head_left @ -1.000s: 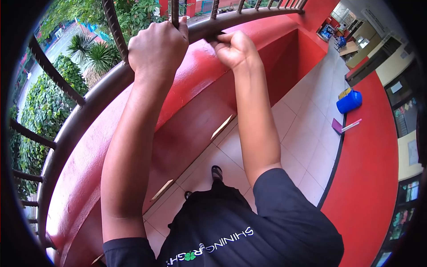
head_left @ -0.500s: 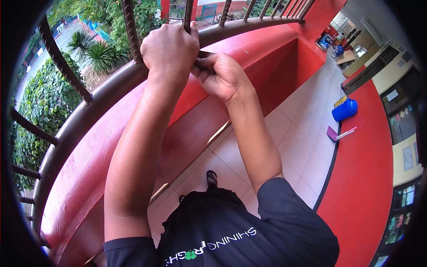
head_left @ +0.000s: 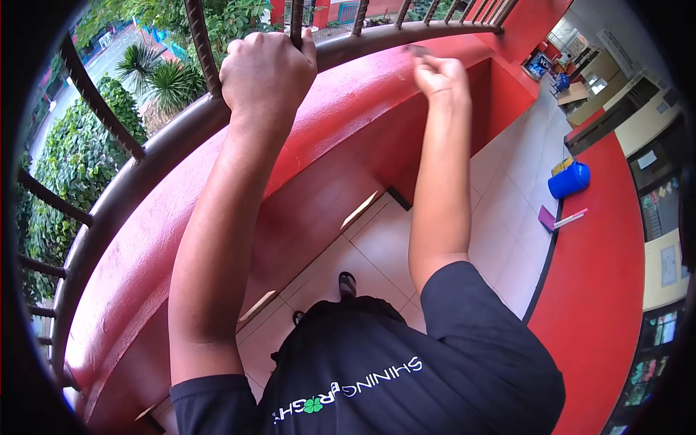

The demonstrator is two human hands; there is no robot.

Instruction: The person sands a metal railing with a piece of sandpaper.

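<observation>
My left hand is wrapped over the dark brown pipe rail where an upright twisted bar meets it. The thumb side lies against that bar. My right hand is held out to the right of it, above the red ledge and apart from the rail. Its fingers are curled closed and slightly blurred. A small dark thing shows at the fingertips, too smeared to name.
Below the red wall runs a tiled floor with a wood strip at its edge. A blue container and a purple dustpan stand to the right. Leafy shrubs grow beyond the railing.
My right hand has moved away from beside my left hand, out to the right along the ledge. My left hand stays on the rail; the view has shifted slightly.
</observation>
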